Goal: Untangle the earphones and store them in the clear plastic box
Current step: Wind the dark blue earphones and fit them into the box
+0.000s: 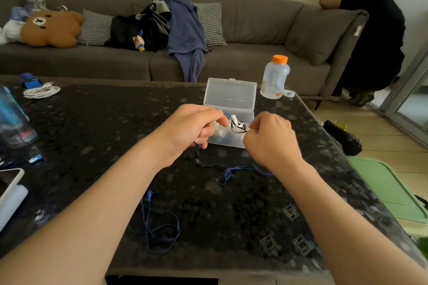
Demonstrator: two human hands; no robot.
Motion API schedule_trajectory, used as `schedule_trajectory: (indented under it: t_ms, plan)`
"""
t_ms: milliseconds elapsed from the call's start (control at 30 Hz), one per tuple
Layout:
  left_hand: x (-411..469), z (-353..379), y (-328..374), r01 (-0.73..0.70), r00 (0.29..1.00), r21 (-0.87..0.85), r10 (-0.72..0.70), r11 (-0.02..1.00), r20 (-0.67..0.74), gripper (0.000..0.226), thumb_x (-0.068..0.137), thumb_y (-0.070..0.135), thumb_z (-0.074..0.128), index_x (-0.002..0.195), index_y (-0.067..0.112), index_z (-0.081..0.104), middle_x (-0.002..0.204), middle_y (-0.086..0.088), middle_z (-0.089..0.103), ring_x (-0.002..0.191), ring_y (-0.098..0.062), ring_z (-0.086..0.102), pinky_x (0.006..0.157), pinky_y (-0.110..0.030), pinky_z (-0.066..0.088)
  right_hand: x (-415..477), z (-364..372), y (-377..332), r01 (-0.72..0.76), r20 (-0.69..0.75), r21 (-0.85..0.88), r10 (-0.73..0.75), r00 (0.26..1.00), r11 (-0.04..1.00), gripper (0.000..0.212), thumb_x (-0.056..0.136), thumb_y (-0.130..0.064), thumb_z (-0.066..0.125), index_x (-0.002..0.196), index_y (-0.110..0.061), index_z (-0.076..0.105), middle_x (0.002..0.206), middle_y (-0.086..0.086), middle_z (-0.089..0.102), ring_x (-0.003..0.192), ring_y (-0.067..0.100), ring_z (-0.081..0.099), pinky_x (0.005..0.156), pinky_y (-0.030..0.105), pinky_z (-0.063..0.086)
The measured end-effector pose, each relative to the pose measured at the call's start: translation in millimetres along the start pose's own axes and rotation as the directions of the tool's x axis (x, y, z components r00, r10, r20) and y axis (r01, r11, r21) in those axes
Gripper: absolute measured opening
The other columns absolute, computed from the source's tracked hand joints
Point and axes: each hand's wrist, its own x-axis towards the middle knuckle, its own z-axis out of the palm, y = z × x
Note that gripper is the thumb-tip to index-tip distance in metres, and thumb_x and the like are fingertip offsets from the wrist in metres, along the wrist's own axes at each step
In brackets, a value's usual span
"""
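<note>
A clear plastic box stands open on the dark table, its lid tilted up at the back. Just in front of it, a small tangle of white and black earphone parts hangs between my hands. My left hand pinches it from the left and my right hand pinches it from the right. A thin blue earphone cable trails down from my hands onto the table. It runs on to a loose blue loop near my left forearm.
A bottle with an orange cap and a tape roll stand right of the box. A coiled white cable lies far left, clear cups at the left edge. A grey sofa with a person is behind.
</note>
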Motion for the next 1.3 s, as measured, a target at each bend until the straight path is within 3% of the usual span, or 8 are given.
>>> schedule_trajectory:
  t_ms: [100, 200, 400, 667, 933, 1033, 1100, 1300]
  plan:
    - [-2, -3, -1, 0.011, 0.999, 0.023, -0.013, 1.0, 0.048, 0.033, 0.111, 0.029, 0.053, 0.105, 0.01, 0.079, 0.061, -0.002, 0.045, 0.054, -0.012, 0.037, 0.062, -0.031, 0.042, -8, -3, -11, 0.152, 0.038, 0.465, -0.191, 0.981, 0.872, 0.039, 0.09, -0.011, 0.055, 0.126, -0.02, 0.065, 0.126, 0.0, 0.071, 0.118, 0.015, 0.065, 0.1, 0.032, 0.055]
    - [-5, -4, 0, 0.07, 0.991, 0.005, -0.07, 0.998, 0.113, 0.039, 0.111, 0.034, 0.053, 0.12, 0.001, 0.071, 0.062, -0.001, 0.047, 0.055, -0.012, 0.039, 0.052, -0.028, 0.034, -13, -2, -22, 0.144, 0.137, 0.698, -0.328, 0.934, 0.702, 0.037, 0.094, -0.016, 0.054, 0.129, -0.026, 0.063, 0.104, 0.002, 0.078, 0.096, 0.02, 0.073, 0.088, 0.038, 0.061]
    - [-9, -8, 0, 0.229, 0.95, 0.039, -0.232, 0.973, 0.211, 0.045, 0.111, 0.047, 0.046, 0.104, 0.007, 0.068, 0.061, -0.002, 0.048, 0.051, -0.014, 0.041, 0.05, -0.027, 0.031, -10, -5, -20, 0.202, 0.107, 0.567, -0.315, 0.943, 0.798, 0.012, 0.094, -0.015, 0.065, 0.094, -0.019, 0.076, 0.052, -0.01, 0.062, 0.044, 0.005, 0.05, 0.05, 0.015, 0.041]
    - [-2, -11, -5, 0.197, 0.957, -0.032, -0.185, 0.98, 0.221, 0.046, 0.114, 0.034, 0.042, 0.076, 0.014, 0.058, 0.051, 0.002, 0.031, 0.062, -0.015, 0.041, 0.076, -0.035, 0.04, 2, 4, -9, 0.243, -0.006, 0.454, -0.27, 0.963, 0.857, 0.019, 0.105, -0.021, 0.061, 0.1, -0.024, 0.079, 0.068, -0.016, 0.065, 0.064, -0.001, 0.059, 0.057, 0.012, 0.042]
    - [-4, -8, -4, 0.161, 0.973, 0.038, -0.165, 0.986, 0.159, 0.041, 0.112, 0.038, 0.048, 0.087, 0.013, 0.069, 0.059, -0.002, 0.059, 0.082, -0.024, 0.075, 0.107, -0.045, 0.049, -2, -1, -13, 0.264, -0.044, 0.567, -0.291, 0.956, 0.78, 0.028, 0.104, -0.015, 0.051, 0.091, -0.022, 0.075, 0.064, -0.019, 0.061, 0.058, 0.003, 0.051, 0.056, 0.02, 0.04]
    - [-4, -4, -3, 0.187, 0.973, -0.024, -0.182, 0.982, 0.141, 0.038, 0.111, 0.043, 0.049, 0.092, 0.014, 0.066, 0.059, 0.003, 0.042, 0.054, -0.013, 0.049, 0.085, -0.044, 0.06, -1, 3, -13, 0.313, -0.08, 0.518, -0.32, 0.944, 0.796, 0.019, 0.105, -0.03, 0.059, 0.095, -0.023, 0.074, 0.086, -0.016, 0.067, 0.079, 0.003, 0.06, 0.071, 0.017, 0.042]
    - [-4, -4, 0, 0.228, 0.962, -0.086, -0.21, 0.97, 0.176, 0.039, 0.114, 0.041, 0.044, 0.091, 0.015, 0.061, 0.061, 0.006, 0.03, 0.051, -0.01, 0.028, 0.057, -0.03, 0.046, 3, 8, -10, 0.319, -0.093, 0.444, -0.311, 0.946, 0.837, 0.018, 0.107, -0.033, 0.059, 0.102, -0.022, 0.073, 0.099, -0.007, 0.066, 0.087, 0.006, 0.059, 0.074, 0.019, 0.042]
    - [-5, -8, 3, 0.283, 0.934, -0.254, -0.205, 0.925, 0.292, 0.034, 0.113, 0.029, 0.041, 0.096, 0.011, 0.064, 0.056, 0.006, 0.037, 0.049, -0.008, 0.022, 0.051, -0.026, 0.016, 6, 16, -2, 0.278, -0.02, 0.27, -0.283, 0.959, 0.922, 0.041, 0.114, -0.03, 0.043, 0.092, -0.013, 0.073, 0.085, -0.007, 0.061, 0.08, 0.009, 0.059, 0.07, 0.014, 0.042]
